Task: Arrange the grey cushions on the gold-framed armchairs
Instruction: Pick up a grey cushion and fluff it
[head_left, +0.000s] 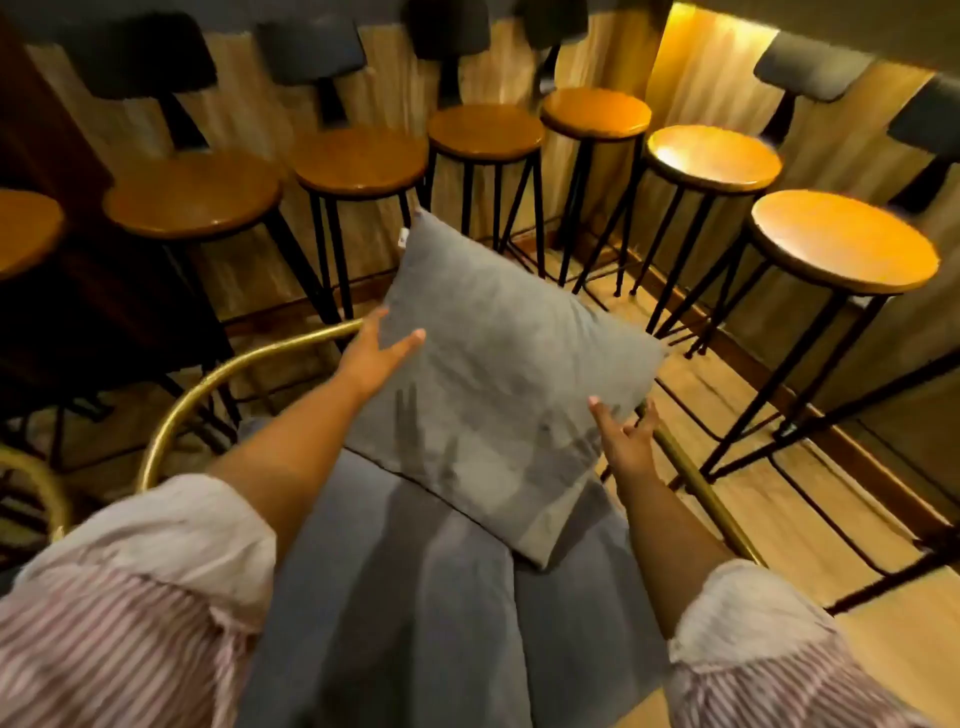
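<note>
A grey square cushion (493, 384) stands tilted on one corner against the curved back of a gold-framed armchair (234, 364), its lower edge resting on the chair's grey seat (415, 597). My left hand (376, 356) grips the cushion's left edge, thumb lying on the front face and fingers behind. Fingers spread, my right hand (623, 434) is at the cushion's lower right edge, just touching or barely off the fabric. The gold rail (701, 493) on the chair's right side runs under that hand.
Several round wooden bar stools (714, 156) with black metal legs line a wooden counter front beyond the chair. Another stool (841, 239) stands close at the right. Part of a second gold frame (31, 483) shows at the far left. Light wood floor lies to the right.
</note>
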